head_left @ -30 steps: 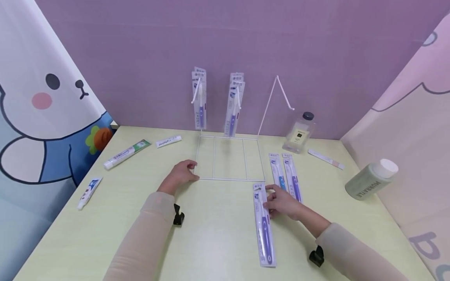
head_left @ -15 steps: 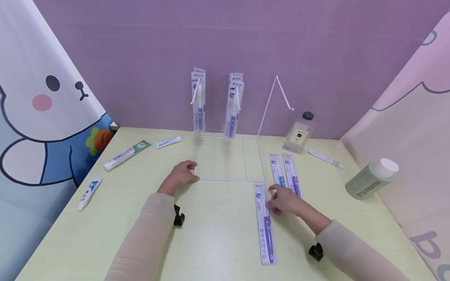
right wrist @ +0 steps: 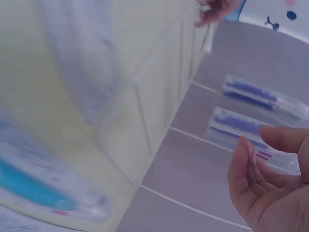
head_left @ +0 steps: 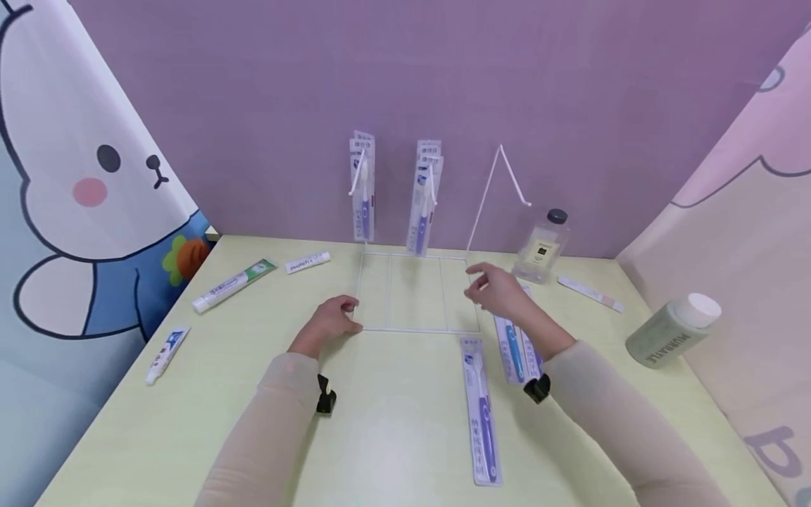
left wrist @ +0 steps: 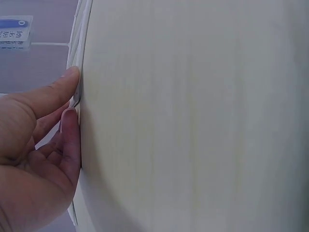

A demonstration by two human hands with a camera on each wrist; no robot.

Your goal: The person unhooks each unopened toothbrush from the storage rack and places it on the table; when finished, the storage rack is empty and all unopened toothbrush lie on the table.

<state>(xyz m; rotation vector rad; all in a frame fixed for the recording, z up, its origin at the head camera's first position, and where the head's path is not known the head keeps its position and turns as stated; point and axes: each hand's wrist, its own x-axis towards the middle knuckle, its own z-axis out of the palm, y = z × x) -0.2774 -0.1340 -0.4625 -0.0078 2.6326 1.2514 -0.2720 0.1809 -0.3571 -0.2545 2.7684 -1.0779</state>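
At the front left corner of a white wire display rack (head_left: 418, 331), my left hand (head_left: 328, 322) pinches the wire between thumb and fingers, as the left wrist view shows too. My right hand (head_left: 500, 290) is raised over the rack's right side, fingers loosely bent, thumb apart, holding nothing. Packaged toothbrushes hang on the left hook (head_left: 356, 172) and the middle hook (head_left: 434, 186); the right hook (head_left: 514, 179) bears none. A purple packaged toothbrush (head_left: 482, 415) lies in front of the rack. Beneath my right forearm lies a blue packaged toothbrush (head_left: 513, 352) beside another, partly hidden.
Toothpaste tubes (head_left: 234, 285) lie on the left of the table. To the right stand a clear bottle with black cap (head_left: 541, 248) and a green bottle with white cap (head_left: 668, 331). A slim white strip (head_left: 589, 293) lies between them. A purple wall rises behind.
My right hand has left the purple packaged toothbrush at the front and moved up and away to the rack's right side. The left hand stays at the rack corner.
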